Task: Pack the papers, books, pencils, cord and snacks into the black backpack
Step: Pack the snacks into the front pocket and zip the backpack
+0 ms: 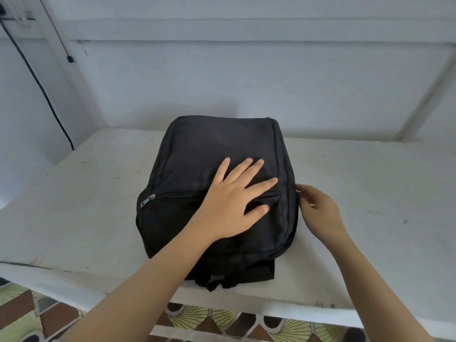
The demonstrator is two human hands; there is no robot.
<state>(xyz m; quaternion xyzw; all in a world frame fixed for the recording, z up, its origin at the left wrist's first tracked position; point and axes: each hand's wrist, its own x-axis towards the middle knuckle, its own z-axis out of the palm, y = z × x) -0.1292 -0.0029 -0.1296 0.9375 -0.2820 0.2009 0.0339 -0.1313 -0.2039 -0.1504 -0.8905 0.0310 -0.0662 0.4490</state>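
The black backpack (212,144) lies flat on the white table (86,206), front panel up, straps toward me. My left hand (234,196) rests flat on its front with fingers spread, across the front pocket zipper line. A silver zipper pull (147,200) sits at the left end of that pocket. My right hand (318,208) is at the backpack's right side, fingers pinching a small zipper pull (299,192) on the main zip. No papers, books, pencils, cord or snacks are in sight.
A grey-white wall stands just behind the table. A black cable (37,80) hangs down the wall at the left. Patterned floor tiles (49,317) show below the table's near edge.
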